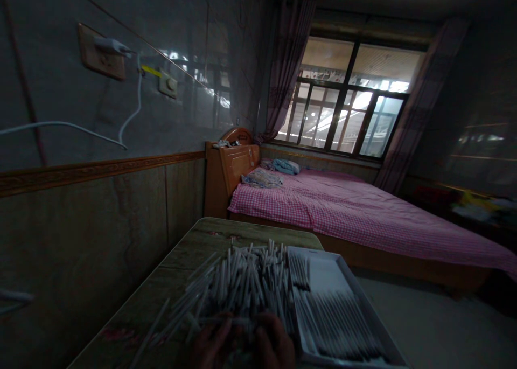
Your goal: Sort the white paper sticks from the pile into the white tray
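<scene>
At the bottom centre, my left hand has its fingers closed on a thin pale stick that lies crosswise. Just right of it, my right hand is closed at the stick's other end; dimness blurs its fingertips. Beyond both hands rises a large heap of thin white sticks, some pointing up, others spread left over the table. A white tray to the right of the heap holds a small bunch at its upper left and a wide row of slanted sticks nearer me.
The patterned table stands beside a tiled wall with a socket, a plugged-in charger and a white cable. Past the table is a bed with a pink checked sheet and wooden headboard. A curtained window is behind it.
</scene>
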### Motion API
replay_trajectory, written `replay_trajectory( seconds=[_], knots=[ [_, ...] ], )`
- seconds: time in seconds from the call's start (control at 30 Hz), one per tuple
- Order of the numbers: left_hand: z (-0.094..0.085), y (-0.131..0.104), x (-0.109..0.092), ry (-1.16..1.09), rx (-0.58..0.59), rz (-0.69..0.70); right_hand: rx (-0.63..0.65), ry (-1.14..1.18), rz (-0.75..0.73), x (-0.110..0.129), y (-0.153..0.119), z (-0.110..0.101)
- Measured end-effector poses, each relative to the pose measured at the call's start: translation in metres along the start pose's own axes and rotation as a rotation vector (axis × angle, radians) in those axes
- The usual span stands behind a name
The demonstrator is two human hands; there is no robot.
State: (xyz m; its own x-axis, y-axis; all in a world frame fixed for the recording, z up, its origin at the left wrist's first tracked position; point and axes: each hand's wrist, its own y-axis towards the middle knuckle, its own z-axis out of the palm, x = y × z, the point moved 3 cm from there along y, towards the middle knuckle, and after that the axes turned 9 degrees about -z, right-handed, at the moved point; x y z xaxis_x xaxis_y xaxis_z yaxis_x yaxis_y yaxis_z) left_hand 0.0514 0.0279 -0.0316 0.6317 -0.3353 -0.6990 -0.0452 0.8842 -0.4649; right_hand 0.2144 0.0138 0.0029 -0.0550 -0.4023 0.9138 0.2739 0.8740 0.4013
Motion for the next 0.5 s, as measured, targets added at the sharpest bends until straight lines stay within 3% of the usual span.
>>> replay_trajectory(
  seconds=[0.2,0.37,0.5],
  knots=[
    [0.001,0.001,0.005,-0.033,-0.036,-0.005,-0.027,0.263,0.211,-0.016,0.008,0.002],
    [0.005,-0.004,0.002,0.001,-0.009,0.000,0.050,0.290,0.315,-0.032,0.008,0.000],
    [0.008,-0.009,-0.003,0.030,0.011,0.023,0.068,0.261,0.332,-0.030,0.007,0.000]
  ],
)
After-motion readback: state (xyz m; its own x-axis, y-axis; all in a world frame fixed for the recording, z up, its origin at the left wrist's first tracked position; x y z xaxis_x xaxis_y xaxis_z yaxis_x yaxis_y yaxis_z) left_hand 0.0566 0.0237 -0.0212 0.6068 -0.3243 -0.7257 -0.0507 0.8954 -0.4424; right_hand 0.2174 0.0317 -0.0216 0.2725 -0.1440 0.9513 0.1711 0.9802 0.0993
